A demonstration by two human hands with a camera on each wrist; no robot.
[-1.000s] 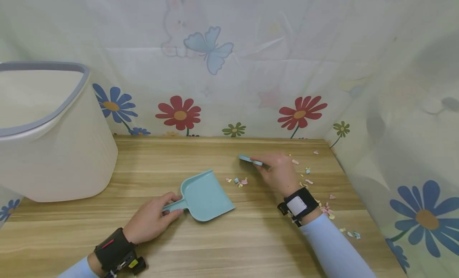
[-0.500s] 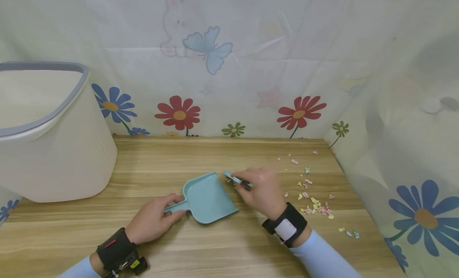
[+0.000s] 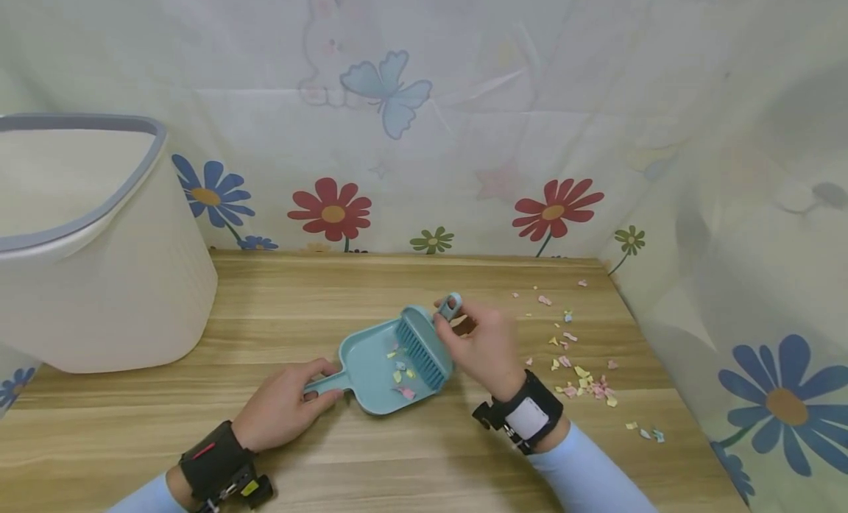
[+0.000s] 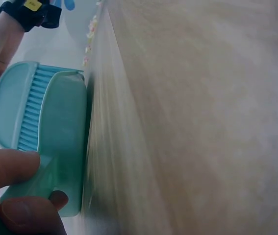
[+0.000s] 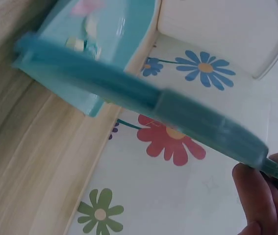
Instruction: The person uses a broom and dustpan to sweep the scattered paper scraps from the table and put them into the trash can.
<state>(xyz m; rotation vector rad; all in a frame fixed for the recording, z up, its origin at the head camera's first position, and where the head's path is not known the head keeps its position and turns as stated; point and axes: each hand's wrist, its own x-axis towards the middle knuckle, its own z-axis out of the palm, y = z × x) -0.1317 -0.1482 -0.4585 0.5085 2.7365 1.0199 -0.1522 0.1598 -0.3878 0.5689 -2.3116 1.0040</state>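
Observation:
My left hand (image 3: 285, 404) grips the handle of a teal dustpan (image 3: 371, 351), which lies on the wooden table. In the left wrist view the thumb (image 4: 16, 166) presses the dustpan's handle from above. My right hand (image 3: 486, 344) pinches the handle of a small teal brush (image 3: 427, 344). The brush's bristles (image 3: 419, 355) stand at the dustpan's open front edge. Several paper scraps (image 3: 400, 373) in pink, yellow and blue lie inside the dustpan. From the right wrist view the brush (image 5: 143, 103) looks slightly blurred, with the dustpan (image 5: 124, 34) behind it.
More paper scraps (image 3: 583, 380) are scattered on the right side of the table (image 3: 298, 292). A white bin (image 3: 132, 277) with a grey rim stands at the left. A flower-printed sheet (image 3: 464, 145) hangs behind and to the right.
My right hand moved left and turned the brush so its bristles face the dustpan. The scraps that lay on the table before the dustpan are now inside it. The left hand barely moved.

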